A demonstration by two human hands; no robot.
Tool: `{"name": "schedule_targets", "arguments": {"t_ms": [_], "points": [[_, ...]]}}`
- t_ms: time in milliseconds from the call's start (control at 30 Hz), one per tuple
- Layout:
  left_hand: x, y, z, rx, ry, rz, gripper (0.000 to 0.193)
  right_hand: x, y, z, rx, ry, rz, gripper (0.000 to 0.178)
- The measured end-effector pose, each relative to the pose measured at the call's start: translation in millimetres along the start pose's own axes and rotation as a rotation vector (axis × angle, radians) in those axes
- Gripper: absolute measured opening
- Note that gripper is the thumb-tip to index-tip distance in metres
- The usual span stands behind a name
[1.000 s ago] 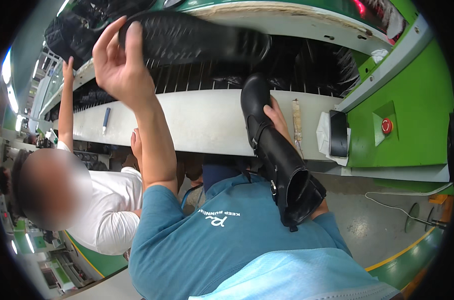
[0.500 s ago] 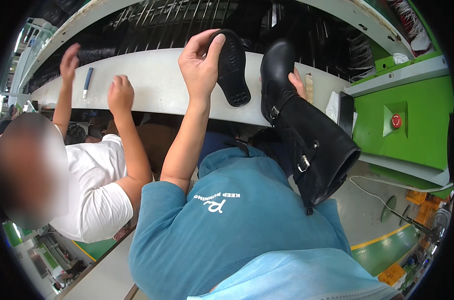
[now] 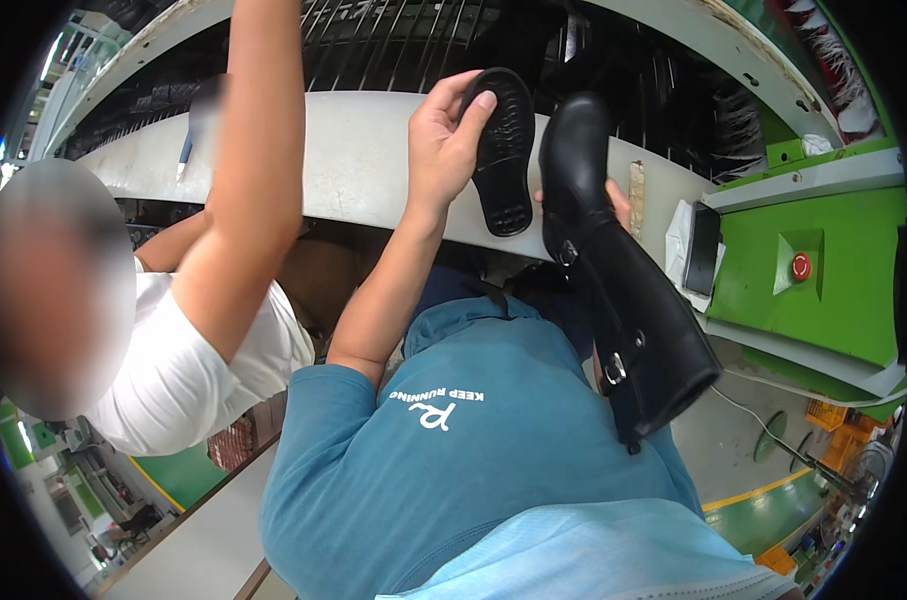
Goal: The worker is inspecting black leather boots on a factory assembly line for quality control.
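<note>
A black, rubber-looking, treaded sole (image 3: 503,165) is held over the front part of the long off-white worktop (image 3: 363,150), just left of a tall black leather-look boot (image 3: 621,265) with a silver metal buckle (image 3: 614,370) on its shaft. With one piece in each hand, handling them well probably means pinching the sole only at its rim, so its face is not bent or smudged, and supporting the boot near the ankle, since its long shaft may sag or twist. Level, aligned toes would make the two easier to view together. The bare left hand (image 3: 443,150) has a narrow grip, thumb on the upturned tread and fingers behind the edge; its elbow is bent, the forearm slanting forward. The right hand (image 3: 619,204) has its grip around the boot's foot from behind, mostly hidden, fingertips showing on both sides.
</note>
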State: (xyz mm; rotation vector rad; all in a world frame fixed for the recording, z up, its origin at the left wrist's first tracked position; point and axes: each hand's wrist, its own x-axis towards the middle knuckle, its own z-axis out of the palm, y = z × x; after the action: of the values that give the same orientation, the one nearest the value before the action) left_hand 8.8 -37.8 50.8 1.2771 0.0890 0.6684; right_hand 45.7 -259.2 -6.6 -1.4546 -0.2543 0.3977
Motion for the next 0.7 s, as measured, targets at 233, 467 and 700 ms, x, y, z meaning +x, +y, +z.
{"name": "schedule_targets", "arguments": {"t_ms": [233, 467, 700], "points": [[-12.9, 10.3, 12.2, -0.02, -0.02, -0.017, 0.028, -29.2, -41.9, 5.1, 0.575, -0.145, 0.163, 0.067], [-21.3, 13.7, 16.6, 0.006, -0.134, 0.061, 0.03, -36.2, -15.8, 18.5, 0.392, -0.245, -0.072, 0.101], [-26.9, 21.4, 14.5, 0.084, -0.2, 0.182, 0.049, -43.4, -15.7, 22.1, 0.328, -0.268, -0.038, 0.103]]}}
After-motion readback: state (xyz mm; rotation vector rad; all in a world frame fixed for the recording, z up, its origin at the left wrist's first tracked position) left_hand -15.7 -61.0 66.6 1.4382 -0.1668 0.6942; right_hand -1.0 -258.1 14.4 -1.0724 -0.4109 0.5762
